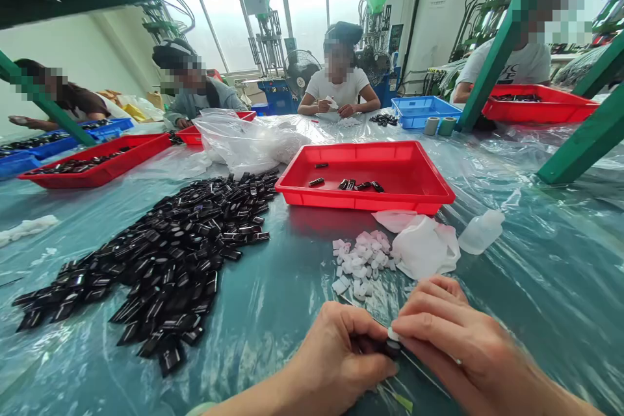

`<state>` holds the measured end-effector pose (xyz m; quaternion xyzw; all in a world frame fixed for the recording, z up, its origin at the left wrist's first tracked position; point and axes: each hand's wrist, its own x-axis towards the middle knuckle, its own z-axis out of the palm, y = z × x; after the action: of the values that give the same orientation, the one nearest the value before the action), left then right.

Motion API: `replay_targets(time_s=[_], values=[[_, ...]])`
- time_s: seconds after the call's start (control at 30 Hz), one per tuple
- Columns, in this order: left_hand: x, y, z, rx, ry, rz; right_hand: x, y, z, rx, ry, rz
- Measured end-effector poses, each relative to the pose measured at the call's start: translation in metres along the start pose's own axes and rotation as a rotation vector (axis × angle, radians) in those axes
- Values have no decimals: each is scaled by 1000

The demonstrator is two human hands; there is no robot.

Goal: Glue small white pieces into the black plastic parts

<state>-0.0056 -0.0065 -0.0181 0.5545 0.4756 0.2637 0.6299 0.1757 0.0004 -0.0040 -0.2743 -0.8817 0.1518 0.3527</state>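
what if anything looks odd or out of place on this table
The translucent bottle seems to lie on its side rather than upright, just right of the crumpled white cloth. No spill can be made out.

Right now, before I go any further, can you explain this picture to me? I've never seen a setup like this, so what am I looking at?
There's no machine doing the handling here, just a person's two bare hands. The single picture comes from a camera on that person's head, looking forward and down. The left hand holds a small black piece; the right hand pinches a white bit against it. On the plastic-covered table lie a big black heap to the left, a white pile ahead of the hands, then a cloth and a bottle. Beyond, a red tray holds a few black pieces. Other people sit farther back.
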Motion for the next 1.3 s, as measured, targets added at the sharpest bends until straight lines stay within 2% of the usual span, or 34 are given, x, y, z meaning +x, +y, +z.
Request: replay_targets(time_s=[0.2,0.5,0.83,1.03,1.3], values=[[1,3,1,-13,-9,-16,-1,-3,4,-73,20,-47],[-1,-1,1,-17,-18,6,-2,-5,-4,-140,-65,-56],[-2,-2,0,-48,-36,1,-5,-4,-2,-163,-86,-92],[-2,-2,0,-15,-40,40,-6,-5,-1,-190,-80,-87],[-1,0,-1,11,-24,15,0,-7,-2,-128,-97,-48]])
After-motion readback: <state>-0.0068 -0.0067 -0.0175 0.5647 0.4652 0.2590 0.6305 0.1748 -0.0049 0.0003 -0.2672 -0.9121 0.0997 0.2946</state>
